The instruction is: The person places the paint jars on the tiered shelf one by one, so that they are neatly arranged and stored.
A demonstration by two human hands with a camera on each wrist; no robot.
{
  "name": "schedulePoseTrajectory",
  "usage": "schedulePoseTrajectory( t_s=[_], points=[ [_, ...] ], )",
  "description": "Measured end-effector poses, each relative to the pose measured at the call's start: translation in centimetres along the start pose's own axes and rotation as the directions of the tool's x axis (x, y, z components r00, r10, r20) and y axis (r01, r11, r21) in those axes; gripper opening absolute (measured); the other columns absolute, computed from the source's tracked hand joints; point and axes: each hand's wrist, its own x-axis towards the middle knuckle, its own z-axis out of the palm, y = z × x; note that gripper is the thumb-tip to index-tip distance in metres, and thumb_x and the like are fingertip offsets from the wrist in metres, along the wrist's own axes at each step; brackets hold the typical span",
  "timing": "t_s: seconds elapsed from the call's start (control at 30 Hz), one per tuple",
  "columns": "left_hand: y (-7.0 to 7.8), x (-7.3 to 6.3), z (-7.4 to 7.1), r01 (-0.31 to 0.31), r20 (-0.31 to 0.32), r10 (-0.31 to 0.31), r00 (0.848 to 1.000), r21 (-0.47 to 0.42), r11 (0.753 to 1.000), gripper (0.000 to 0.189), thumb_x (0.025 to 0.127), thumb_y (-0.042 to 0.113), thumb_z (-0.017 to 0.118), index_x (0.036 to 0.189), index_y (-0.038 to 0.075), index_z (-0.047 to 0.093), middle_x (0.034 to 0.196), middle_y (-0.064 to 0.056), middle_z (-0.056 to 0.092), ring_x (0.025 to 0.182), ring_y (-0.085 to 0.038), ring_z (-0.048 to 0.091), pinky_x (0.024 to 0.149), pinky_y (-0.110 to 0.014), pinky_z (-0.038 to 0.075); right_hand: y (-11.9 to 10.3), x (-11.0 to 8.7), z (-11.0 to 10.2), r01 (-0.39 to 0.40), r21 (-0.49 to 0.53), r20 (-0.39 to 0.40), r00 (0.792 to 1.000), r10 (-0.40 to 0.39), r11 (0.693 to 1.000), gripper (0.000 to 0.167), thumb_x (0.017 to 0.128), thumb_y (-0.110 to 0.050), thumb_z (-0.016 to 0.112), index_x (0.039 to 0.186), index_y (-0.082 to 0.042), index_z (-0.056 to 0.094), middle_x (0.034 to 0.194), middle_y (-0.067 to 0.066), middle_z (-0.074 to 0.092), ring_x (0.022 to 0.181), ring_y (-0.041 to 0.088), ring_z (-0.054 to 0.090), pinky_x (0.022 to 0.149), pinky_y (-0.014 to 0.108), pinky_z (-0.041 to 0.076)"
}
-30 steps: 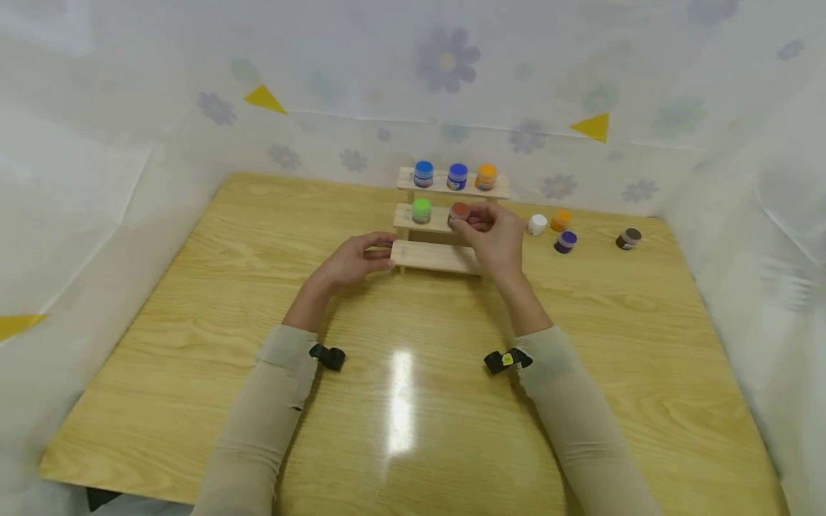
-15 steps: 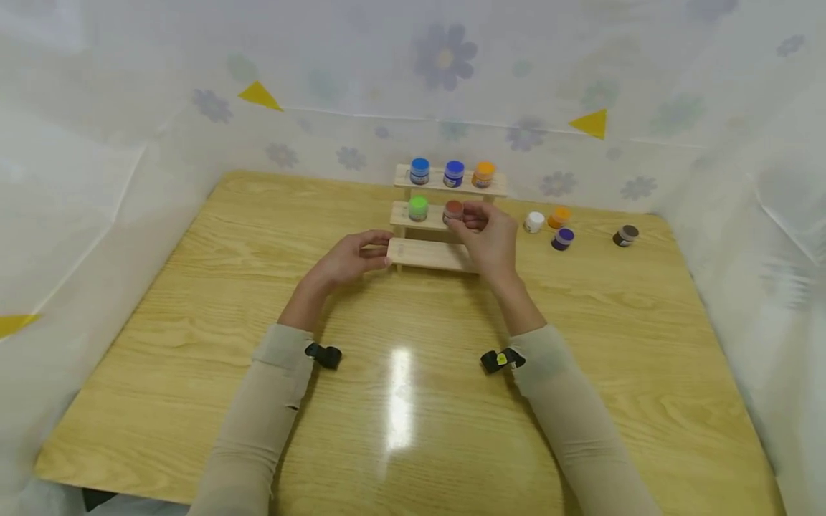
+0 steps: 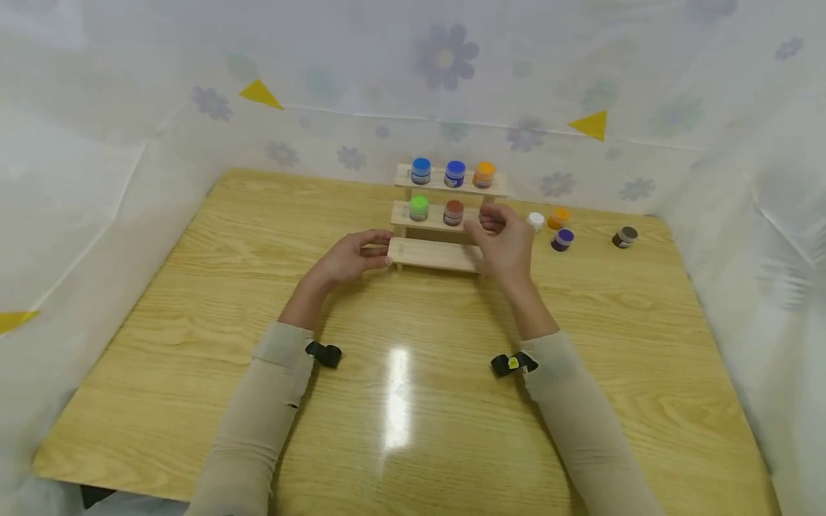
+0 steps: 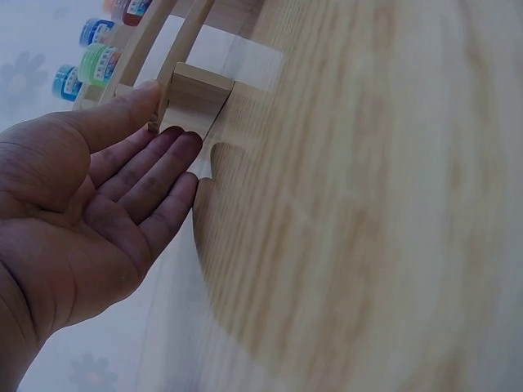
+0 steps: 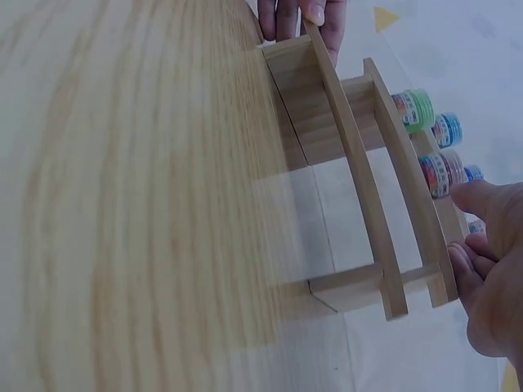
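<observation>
A three-step wooden rack stands at the back of the table. My left hand rests against the left end of its lowest step, thumb and fingers fairly straight in the left wrist view. On the middle step sit a green-lidded paint jar and a brown-lidded paint jar. My right hand is just right of the brown-lidded jar, holding nothing, its fingers loosely bent by the rack's right end. Light blue, dark blue and orange paint jars line the top step.
Right of the rack, on the table, stand a white jar, an orange jar and a purple jar. A black-lidded jar is farther right. A flower-patterned sheet hangs behind the table.
My right hand has let go of the brown-lidded paint jar on the middle step and moved a little to the right. The left hand stays at the rack's left end.
</observation>
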Motion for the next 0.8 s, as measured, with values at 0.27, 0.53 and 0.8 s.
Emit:
schedulePoseTrajectory(
  t_s=[0.27, 0.53, 0.8],
  points=[
    [0.1, 0.0, -0.1, -0.008, 0.003, 0.008, 1.000, 0.000, 1.000, 0.058, 0.107, 0.013, 0.066, 0.161, 0.011, 0.044, 0.163, -0.015, 0.044, 0.149, -0.033, 0.046, 0.116, -0.047, 0.048, 0.8, 0.2, -1.4, -0.015, -0.024, -0.088, 0.996, 0.013, 1.000, 0.038, 0.094, -0.015, 0.084, 0.122, 0.007, 0.073, 0.114, 0.019, 0.074, 0.096, 0.024, 0.071, 0.087, 0.021, 0.059],
    [-0.1, 0.1, 0.0, -0.007, 0.002, 0.007, 1.000, -0.005, 1.000, 0.057, 0.107, 0.013, 0.066, 0.160, 0.011, 0.045, 0.162, -0.016, 0.046, 0.149, -0.033, 0.047, 0.116, -0.048, 0.048, 2.3, 0.1, -3.0, -0.069, -0.014, -0.153, 0.986, 0.066, 0.998, 0.037, 0.094, -0.019, 0.084, 0.120, 0.005, 0.074, 0.113, 0.018, 0.073, 0.095, 0.018, 0.069, 0.085, 0.019, 0.058],
    [-0.2, 0.2, 0.0, -0.011, 0.001, 0.011, 1.000, -0.007, 1.000, 0.058, 0.107, 0.013, 0.066, 0.161, 0.010, 0.044, 0.162, -0.016, 0.046, 0.149, -0.032, 0.047, 0.116, -0.047, 0.048, 4.9, 0.2, -5.1, -0.205, 0.066, -0.274, 0.937, 0.216, 0.976, 0.037, 0.093, -0.023, 0.085, 0.116, 0.005, 0.077, 0.105, 0.011, 0.072, 0.090, 0.012, 0.067, 0.080, 0.017, 0.057]
  ],
)
